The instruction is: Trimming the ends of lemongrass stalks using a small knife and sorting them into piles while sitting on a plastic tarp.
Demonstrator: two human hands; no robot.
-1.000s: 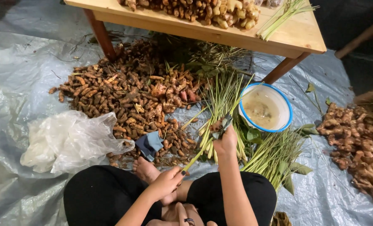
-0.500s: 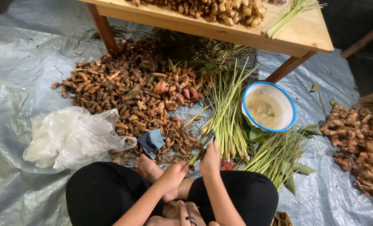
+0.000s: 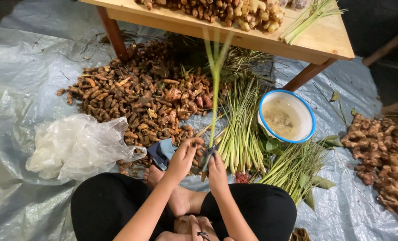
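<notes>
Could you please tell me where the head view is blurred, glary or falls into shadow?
Head view: the long green stalk held upright is smeared by motion blur towards its top; the grey plastic sheet shows soft glare on its creases; the top right corner beyond the wooden table is nearly black; the hands, left and right, look fairly sharp.

Warm overhead light is brightening the wooden table (image 3: 328,38) & the middle of the floor, w/ soft glare spreading over the grey plastic sheet (image 3: 25,76). Corners are fading dark, esp. top right. The raised lemongrass stalk (image 3: 215,85) is blurring w/ motion; wide-angle lens is bending the edges slightly.
</notes>
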